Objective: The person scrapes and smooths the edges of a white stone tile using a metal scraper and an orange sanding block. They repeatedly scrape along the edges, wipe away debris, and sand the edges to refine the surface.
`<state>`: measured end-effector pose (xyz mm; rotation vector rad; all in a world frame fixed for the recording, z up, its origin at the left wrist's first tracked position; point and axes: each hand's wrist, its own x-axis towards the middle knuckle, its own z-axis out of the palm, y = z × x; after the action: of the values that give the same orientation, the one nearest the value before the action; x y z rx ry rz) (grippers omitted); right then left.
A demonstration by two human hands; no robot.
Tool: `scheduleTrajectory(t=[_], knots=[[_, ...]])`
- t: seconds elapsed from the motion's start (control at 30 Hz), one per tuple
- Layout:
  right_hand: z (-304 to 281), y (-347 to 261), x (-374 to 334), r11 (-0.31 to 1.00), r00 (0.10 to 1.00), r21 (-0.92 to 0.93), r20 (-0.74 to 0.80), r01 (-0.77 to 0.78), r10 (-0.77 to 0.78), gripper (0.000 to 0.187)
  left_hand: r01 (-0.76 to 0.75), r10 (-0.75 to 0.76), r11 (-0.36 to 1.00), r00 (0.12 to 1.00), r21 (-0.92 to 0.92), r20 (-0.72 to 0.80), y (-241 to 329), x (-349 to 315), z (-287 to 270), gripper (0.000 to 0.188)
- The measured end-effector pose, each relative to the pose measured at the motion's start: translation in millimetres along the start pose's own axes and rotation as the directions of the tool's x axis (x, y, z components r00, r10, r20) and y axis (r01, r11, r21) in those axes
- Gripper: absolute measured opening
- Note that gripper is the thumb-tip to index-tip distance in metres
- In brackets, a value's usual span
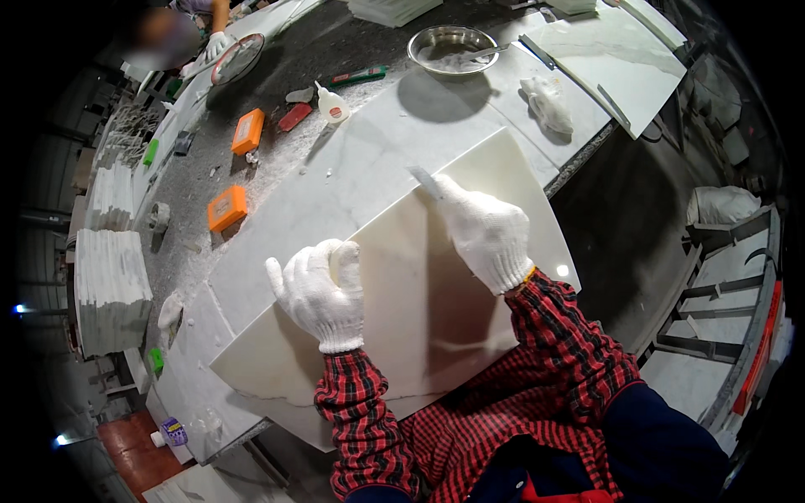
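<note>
Clutching a flat tool (424, 179) with our right hand (486, 233), left hand (321, 291) curled, grip unclear, we judge the slab (398, 281) stiff, heavy, chippable: hold opposite edges!

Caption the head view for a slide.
Gloved left hand over a pale slab, gloved right hand holding a flat gray piece.

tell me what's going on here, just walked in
A person in red-and-black checked sleeves is handling a large, glossy off-white slab with faint veins. The white-gloved right hand holds a thin, flat grey tool at the slab's far edge; the white-gloved left hand is at that same edge, farther left. Beyond the slab are a round, shiny metal bowl and a white plastic bottle with a nozzle.
</note>
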<state>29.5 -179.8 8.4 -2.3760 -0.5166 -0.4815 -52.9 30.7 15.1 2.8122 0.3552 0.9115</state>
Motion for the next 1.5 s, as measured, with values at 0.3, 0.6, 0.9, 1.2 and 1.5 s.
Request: scheduleTrajectory(t=[0.3,0.6,0.9,1.2,1.5], knots=[[13.0,3.6,2.9,0.885,1.000,0.464,0.025,-0.022,0.012,0.047,-0.017,0.016,1.000,1.000,0.022,0.011,2.4,2.4,-1.9,0.028],[-67.4,53.9,80.1,0.562,0.677,0.466,0.693,-0.683,0.247,0.048,0.002,-0.002,1.000,0.996,0.002,-0.089,5.2,-0.4,-6.1,0.024],[-66.1,50.0,139.3,0.741,0.379,0.156,0.914,-0.654,0.143,0.042,-0.027,0.031,0.998,0.997,0.056,-0.073,3.1,-0.7,-6.4,0.029],[-62.8,31.9,154.6,0.834,0.312,0.041,0.936,-0.550,0.160,0.040,0.002,0.000,0.999,0.999,0.053,-0.047,3.3,-2.5,-9.1,0.034],[-51.5,37.1,145.1,0.606,0.297,0.158,0.945,-0.779,0.135,0.048,-0.018,0.020,0.999,0.999,0.050,-0.047,-0.3,-5.3,-7.0,0.034]])
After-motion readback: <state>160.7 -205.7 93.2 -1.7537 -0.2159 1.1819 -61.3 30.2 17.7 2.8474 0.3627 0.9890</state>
